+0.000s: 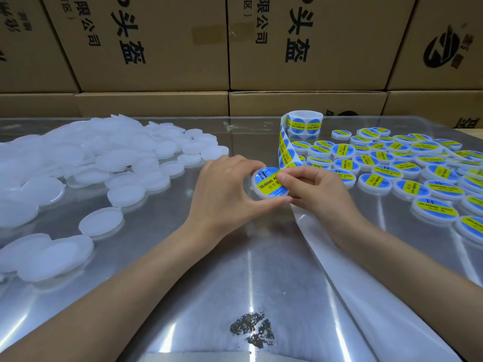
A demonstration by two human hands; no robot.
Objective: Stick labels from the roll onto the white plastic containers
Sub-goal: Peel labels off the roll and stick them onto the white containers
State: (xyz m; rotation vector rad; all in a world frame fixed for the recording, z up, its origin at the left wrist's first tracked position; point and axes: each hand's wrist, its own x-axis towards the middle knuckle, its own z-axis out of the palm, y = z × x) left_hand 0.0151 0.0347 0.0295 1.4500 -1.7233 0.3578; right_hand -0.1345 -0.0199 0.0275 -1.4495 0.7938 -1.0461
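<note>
a round white plastic container (pixel 270 185), bearing a blue and yellow circular label reading "soldering paste", is held tilted just above the middle of the reflective metal-covered table (pixel 235 270). the left hand (pixel 230 189) grips it by the rim, the fingers curled over the far edge and the thumb under the near edge. the right hand (pixel 313 189) presses its thumb down on the right part of the label, while its remaining fingers are curled beneath and pinch the white backing strip (pixel 339 262) close to the container. this strip, bare of labels, trails from under the right hand toward the near right edge of the table. beyond the hands the strip of unpeeled labels (pixel 286 150) rises in a curve to the roll of blue and yellow labels (pixel 303 122), which stands near the far edge of the table. to the right of the roll and the right hand lies a spread of labelled white containers (pixel 407 163), many touching or overlapping one another. to the left of the left hand lies a heap of unlabelled translucent white containers (pixel 86 158), with a few apart nearer the viewer. a dark patch of worn surface (pixel 252 330) marks the table near its front edge. brown cardboard boxes (pixel 156 48) with black printed characters are stacked behind the table.
</note>
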